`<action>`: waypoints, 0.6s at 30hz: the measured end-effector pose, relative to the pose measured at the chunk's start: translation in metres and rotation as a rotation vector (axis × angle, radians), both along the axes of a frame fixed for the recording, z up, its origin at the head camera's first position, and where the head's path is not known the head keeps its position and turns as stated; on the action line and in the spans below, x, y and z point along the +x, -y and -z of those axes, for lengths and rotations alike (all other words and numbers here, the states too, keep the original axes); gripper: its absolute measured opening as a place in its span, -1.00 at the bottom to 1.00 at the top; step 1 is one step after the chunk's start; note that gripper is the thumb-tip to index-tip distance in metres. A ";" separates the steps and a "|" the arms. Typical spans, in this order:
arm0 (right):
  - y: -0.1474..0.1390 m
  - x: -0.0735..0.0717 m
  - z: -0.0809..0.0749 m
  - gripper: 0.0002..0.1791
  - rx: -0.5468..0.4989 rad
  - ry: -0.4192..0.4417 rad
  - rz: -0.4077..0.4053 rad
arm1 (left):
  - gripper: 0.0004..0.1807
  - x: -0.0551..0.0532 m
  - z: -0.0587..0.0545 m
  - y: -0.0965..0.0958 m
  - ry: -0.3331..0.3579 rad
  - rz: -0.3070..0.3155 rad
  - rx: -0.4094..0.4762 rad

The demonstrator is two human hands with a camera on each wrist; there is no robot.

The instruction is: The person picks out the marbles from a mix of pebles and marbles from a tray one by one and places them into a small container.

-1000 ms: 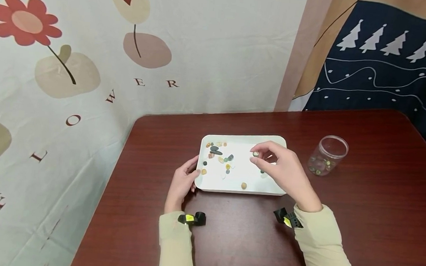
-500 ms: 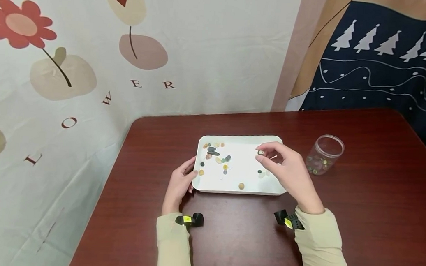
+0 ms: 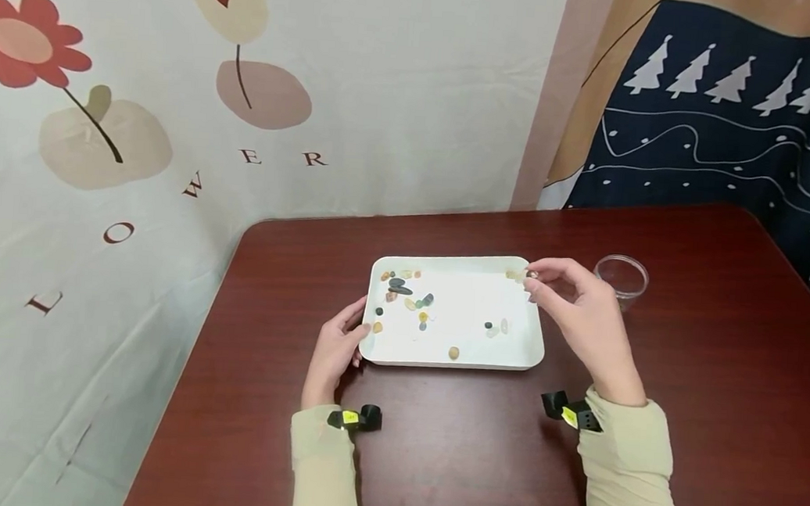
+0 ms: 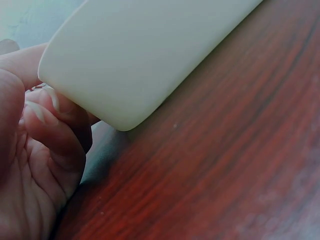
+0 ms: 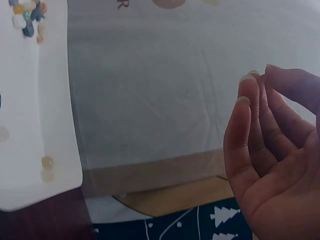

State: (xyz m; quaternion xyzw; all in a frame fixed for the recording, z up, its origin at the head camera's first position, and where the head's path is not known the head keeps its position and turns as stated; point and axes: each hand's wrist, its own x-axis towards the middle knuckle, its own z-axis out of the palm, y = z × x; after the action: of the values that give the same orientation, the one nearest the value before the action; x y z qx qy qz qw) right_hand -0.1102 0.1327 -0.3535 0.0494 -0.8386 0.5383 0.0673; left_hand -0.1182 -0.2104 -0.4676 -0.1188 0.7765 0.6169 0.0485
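Note:
A white tray (image 3: 472, 305) lies on the table with small coloured pebbles (image 3: 409, 291) in it, mostly towards its left side. My left hand (image 3: 330, 357) grips the tray's left edge, thumb at the rim; in the left wrist view the fingers curl beside the tray's corner. Over the tray's far right corner, my right hand (image 3: 591, 321) pinches a small dark and pale pebble (image 3: 532, 274) between thumb and fingertips. In the right wrist view that pebble cannot be made out. Just beyond the right hand stands a clear jar (image 3: 632, 283), its lower part mostly hidden behind the hand.
A brown pebble (image 3: 454, 353) lies by the tray's near edge, and a few pale ones (image 3: 504, 326) lie at its right. The dark red wooden table (image 3: 447, 460) extends on all sides. Behind it hang a flower-printed cloth (image 3: 402, 88) and a navy tree-printed cloth (image 3: 709, 141).
My right hand has moved right with the pinched pebble, from above the tray towards the jar, and now covers much of the jar. The left hand keeps its grip on the tray.

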 end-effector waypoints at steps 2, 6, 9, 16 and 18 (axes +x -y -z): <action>-0.006 0.000 0.000 -0.67 -0.009 0.009 0.028 | -0.50 0.000 0.000 0.000 -0.002 0.000 0.000; -0.017 -0.001 0.002 -0.65 -0.024 0.003 0.074 | -0.49 0.000 0.001 0.000 0.003 -0.001 0.000; -0.026 -0.003 0.004 -0.64 -0.012 -0.009 0.123 | -0.48 0.000 0.001 0.000 0.010 -0.003 -0.006; -0.045 -0.004 0.010 -0.63 -0.038 -0.002 0.236 | -0.49 0.000 0.000 -0.001 0.011 0.000 -0.005; -0.050 -0.004 0.012 -0.63 -0.057 -0.001 0.264 | -0.49 0.000 0.000 -0.001 0.008 -0.001 -0.005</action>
State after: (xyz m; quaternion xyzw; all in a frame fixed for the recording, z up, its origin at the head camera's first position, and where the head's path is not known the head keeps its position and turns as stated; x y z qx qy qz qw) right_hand -0.1146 0.1828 -0.3651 -0.0631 -0.8221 0.5484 0.1391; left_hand -0.1182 -0.2093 -0.4681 -0.1219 0.7778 0.6144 0.0511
